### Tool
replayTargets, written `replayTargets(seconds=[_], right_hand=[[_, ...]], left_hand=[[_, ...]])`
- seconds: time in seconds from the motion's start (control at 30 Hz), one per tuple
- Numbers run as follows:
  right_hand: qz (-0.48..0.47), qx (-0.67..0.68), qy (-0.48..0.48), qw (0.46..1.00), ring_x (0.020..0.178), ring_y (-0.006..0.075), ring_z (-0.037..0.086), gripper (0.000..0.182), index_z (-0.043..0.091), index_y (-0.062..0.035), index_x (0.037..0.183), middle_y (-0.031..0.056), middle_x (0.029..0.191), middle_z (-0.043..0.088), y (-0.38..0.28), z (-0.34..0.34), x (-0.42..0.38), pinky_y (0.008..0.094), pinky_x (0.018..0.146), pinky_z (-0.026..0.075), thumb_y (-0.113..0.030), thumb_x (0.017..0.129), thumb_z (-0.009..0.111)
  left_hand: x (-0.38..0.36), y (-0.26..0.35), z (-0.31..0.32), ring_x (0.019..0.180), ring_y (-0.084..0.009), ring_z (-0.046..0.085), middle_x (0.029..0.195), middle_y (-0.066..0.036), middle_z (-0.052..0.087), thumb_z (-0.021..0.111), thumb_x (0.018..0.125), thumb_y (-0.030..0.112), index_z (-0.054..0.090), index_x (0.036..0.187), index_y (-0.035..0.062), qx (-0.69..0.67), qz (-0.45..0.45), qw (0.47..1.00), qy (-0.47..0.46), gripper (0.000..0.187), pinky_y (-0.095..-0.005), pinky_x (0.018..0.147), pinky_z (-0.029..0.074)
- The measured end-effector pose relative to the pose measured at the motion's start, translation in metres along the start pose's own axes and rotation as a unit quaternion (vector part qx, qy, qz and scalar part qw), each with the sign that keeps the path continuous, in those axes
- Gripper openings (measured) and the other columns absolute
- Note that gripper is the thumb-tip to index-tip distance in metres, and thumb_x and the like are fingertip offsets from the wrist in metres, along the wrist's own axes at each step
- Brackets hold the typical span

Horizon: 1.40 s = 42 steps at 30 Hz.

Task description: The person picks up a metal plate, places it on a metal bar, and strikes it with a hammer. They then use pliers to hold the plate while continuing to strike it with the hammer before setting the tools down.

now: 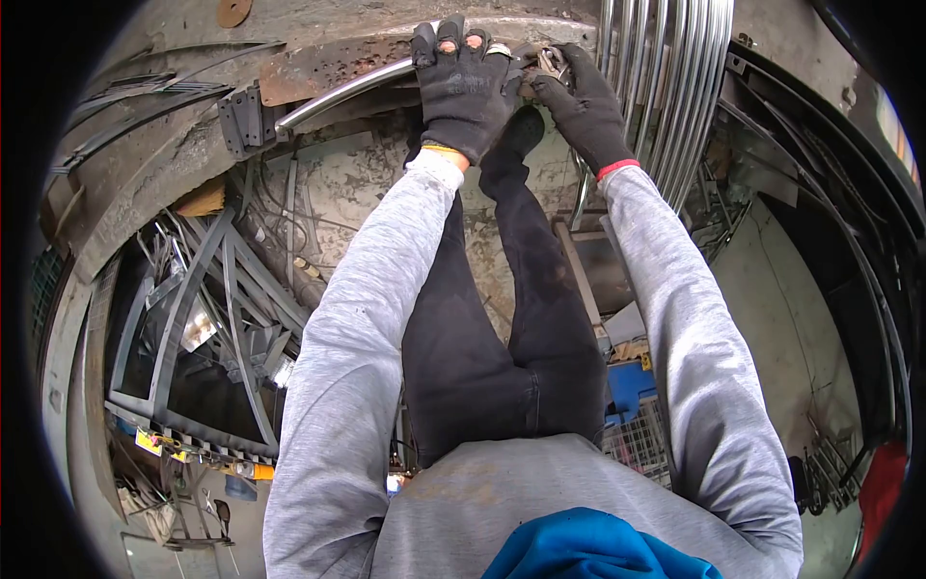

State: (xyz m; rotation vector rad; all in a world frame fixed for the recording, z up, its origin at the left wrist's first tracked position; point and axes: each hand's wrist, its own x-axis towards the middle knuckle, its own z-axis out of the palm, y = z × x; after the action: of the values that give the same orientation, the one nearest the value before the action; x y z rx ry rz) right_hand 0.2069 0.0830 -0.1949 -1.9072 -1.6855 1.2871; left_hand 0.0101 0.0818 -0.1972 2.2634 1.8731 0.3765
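My left hand (465,101), in a worn black glove with bare fingertips showing, lies over a shiny curved metal tube (349,90) at the bench edge. Its fingers bend over the tube, and the palm hides that stretch of it. Just to the right, my right hand (586,108), also in a black glove, is closed around a small metallic piece (553,64) between thumb and fingers. The exact kind of that piece cannot be made out. Both hands are close together at the worn metal bench (328,72).
Several long shiny tubes (666,92) lie side by side at the right. A dark bracket (245,120) sits on the bench edge at left. Grey metal frames (183,309) are piled at lower left. A blue object (631,386) is beside my right leg. A rusty disc (232,12) lies at the back.
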Motion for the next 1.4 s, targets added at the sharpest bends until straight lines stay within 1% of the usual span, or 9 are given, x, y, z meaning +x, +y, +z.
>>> replayTargets(seconds=[0.47, 0.63, 0.87, 0.97, 1.03, 1.1, 1.17, 1.3, 1.4], right_hand=[[-0.044, -0.024, -0.003, 0.999, 0.121, 0.0381, 0.07, 0.075, 0.059, -0.0059, 0.149, 0.023, 0.135, 0.069, 0.007, 0.002, 0.0, 0.0463, 0.102, 0.055, -0.047, 0.09, 0.081], [-0.057, -0.044, 0.003, 0.997, 0.12, 0.0387, 0.071, 0.073, 0.058, -0.0088, 0.15, 0.0226, 0.135, 0.069, 0.001, 0.0, -0.001, 0.0466, 0.102, 0.055, -0.047, 0.091, 0.08], [-0.039, -0.07, -0.028, 0.996, 0.119, 0.0365, 0.071, 0.071, 0.055, -0.0041, 0.153, 0.0246, 0.136, 0.069, -0.011, -0.005, -0.002, 0.0449, 0.104, 0.054, -0.042, 0.097, 0.076], [-0.034, -0.098, -0.019, 0.994, 0.122, 0.0379, 0.07, 0.073, 0.054, -0.006, 0.155, 0.0244, 0.138, 0.069, -0.013, -0.003, -0.002, 0.0455, 0.105, 0.053, -0.044, 0.096, 0.076], [-0.031, -0.107, -0.013, 0.994, 0.124, 0.0385, 0.07, 0.074, 0.054, -0.0073, 0.156, 0.0241, 0.139, 0.068, -0.018, -0.004, -0.001, 0.0458, 0.106, 0.053, -0.045, 0.096, 0.076], [0.0, -0.133, -0.027, 0.991, 0.129, 0.04, 0.067, 0.073, 0.054, -0.0103, 0.156, 0.0224, 0.143, 0.067, -0.024, -0.005, -0.003, 0.0465, 0.108, 0.053, -0.046, 0.096, 0.076], [-0.005, -0.133, -0.01, 0.991, 0.129, 0.0407, 0.066, 0.074, 0.053, -0.0127, 0.157, 0.0214, 0.145, 0.066, -0.023, -0.004, -0.005, 0.0476, 0.109, 0.052, -0.046, 0.096, 0.076], [-0.022, -0.156, -0.007, 0.987, 0.128, 0.0416, 0.067, 0.077, 0.05, -0.01, 0.159, 0.022, 0.147, 0.064, -0.02, 0.0, -0.003, 0.0484, 0.108, 0.053, -0.045, 0.095, 0.075], [-0.009, -0.163, -0.019, 0.986, 0.123, 0.0431, 0.068, 0.077, 0.046, -0.0076, 0.159, 0.0238, 0.143, 0.065, -0.024, -0.003, -0.004, 0.0501, 0.104, 0.054, -0.044, 0.097, 0.072]], left_hand=[[-0.001, -0.001, 0.007, 0.128, -0.035, 0.05, 0.117, -0.009, 0.064, 0.073, 0.091, 0.048, 0.079, 0.102, 0.0201, -0.009, 0.011, 0.999, 0.038, 0.031, -0.0602, 0.119, 0.028], [0.0, 0.0, 0.002, 0.125, -0.035, 0.05, 0.117, -0.009, 0.063, 0.073, 0.091, 0.049, 0.079, 0.101, 0.0207, 0.016, 0.011, 1.0, 0.015, 0.031, -0.0599, 0.119, 0.028], [0.0, 0.0, 0.002, 0.125, -0.0346, 0.05, 0.118, -0.009, 0.063, 0.072, 0.091, 0.05, 0.078, 0.107, 0.0214, 0.016, 0.006, 1.0, -0.02, 0.033, -0.06, 0.119, 0.028], [0.001, 0.0, -0.004, 0.128, -0.0359, 0.05, 0.122, -0.009, 0.063, 0.071, 0.092, 0.048, 0.077, 0.109, 0.0189, 0.013, 0.005, 0.999, -0.047, 0.035, -0.0596, 0.119, 0.029], [-0.001, -0.001, -0.004, 0.129, -0.0362, 0.058, 0.125, -0.013, 0.071, 0.076, 0.09, 0.045, 0.078, 0.112, 0.0134, -0.038, 0.011, 0.998, 0.038, 0.039, -0.0599, 0.119, 0.033], [-0.019, -0.014, -0.021, 0.12, -0.0402, 0.062, 0.121, -0.018, 0.072, 0.072, 0.091, 0.037, 0.077, 0.109, 0.0076, -0.095, -0.069, 0.993, 0.01, 0.035, -0.0611, 0.108, 0.041], [-0.02, -0.035, -0.046, 0.114, -0.0437, 0.064, 0.116, -0.023, 0.073, 0.067, 0.094, 0.034, 0.076, 0.111, 0.004, -0.003, -0.066, 0.996, 0.058, 0.035, -0.06, 0.105, 0.044], [-0.05, -0.09, -0.045, 0.116, -0.043, 0.063, 0.123, -0.022, 0.071, 0.07, 0.094, 0.034, 0.072, 0.129, 0.0108, 0.082, -0.062, 0.994, -0.028, 0.043, -0.058, 0.108, 0.043], [-0.044, -0.109, -0.051, 0.112, -0.0419, 0.066, 0.121, -0.02, 0.072, 0.072, 0.093, 0.037, 0.072, 0.128, 0.0119, 0.104, -0.048, 0.987, -0.113, 0.043, -0.0562, 0.102, 0.048]])
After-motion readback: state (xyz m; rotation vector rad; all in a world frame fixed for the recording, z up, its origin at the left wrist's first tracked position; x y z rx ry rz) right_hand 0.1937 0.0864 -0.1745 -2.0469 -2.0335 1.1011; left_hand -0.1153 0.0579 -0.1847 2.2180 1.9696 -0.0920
